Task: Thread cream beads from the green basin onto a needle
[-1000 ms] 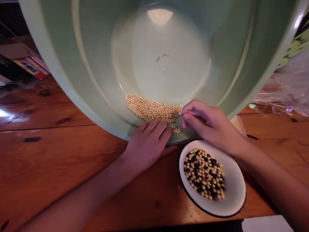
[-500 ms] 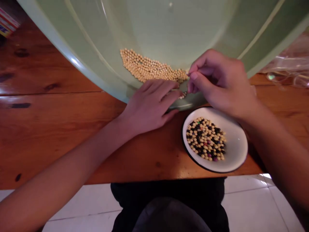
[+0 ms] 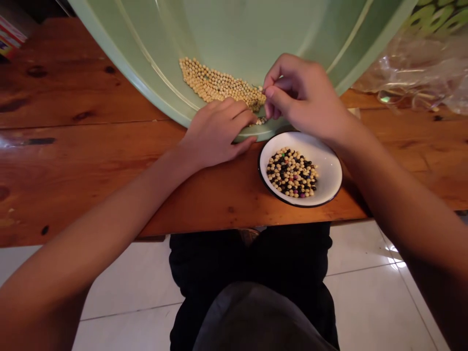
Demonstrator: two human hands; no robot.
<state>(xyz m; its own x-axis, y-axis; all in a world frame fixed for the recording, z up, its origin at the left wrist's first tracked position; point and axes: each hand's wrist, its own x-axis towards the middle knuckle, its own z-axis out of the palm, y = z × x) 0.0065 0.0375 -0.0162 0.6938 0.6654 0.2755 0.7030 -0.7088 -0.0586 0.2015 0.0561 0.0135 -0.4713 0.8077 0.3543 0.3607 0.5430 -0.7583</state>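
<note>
A mat of pale round beads (image 3: 215, 84), set close in rows, lies inside the green basin (image 3: 146, 92) along its near wall. My left hand (image 3: 219, 127) rests over the mat's lower edge and the basin rim, fingers stretched and thumb apart. At the mat's right end my right hand (image 3: 300, 95) is closed in a pinch. A thin dark thread (image 3: 256, 87) shows at those fingertips; its exact hold is partly hidden. Between the two hands, a short row of beads (image 3: 261, 120) hangs near the rim.
A white enamel bowl (image 3: 329, 173) with a dark rim stands at the table edge, holding loose pale, black and a few coloured beads (image 3: 290, 173). Clear plastic bags (image 3: 409, 73) lie on the wooden table (image 3: 73, 170) at right. A printed box (image 3: 10, 36) sits at far left.
The view has shifted, so the basin, bowl and hands appear higher and slightly farther left. Both hands keep nearly the same places at the bead mat, the right one still pinched.
</note>
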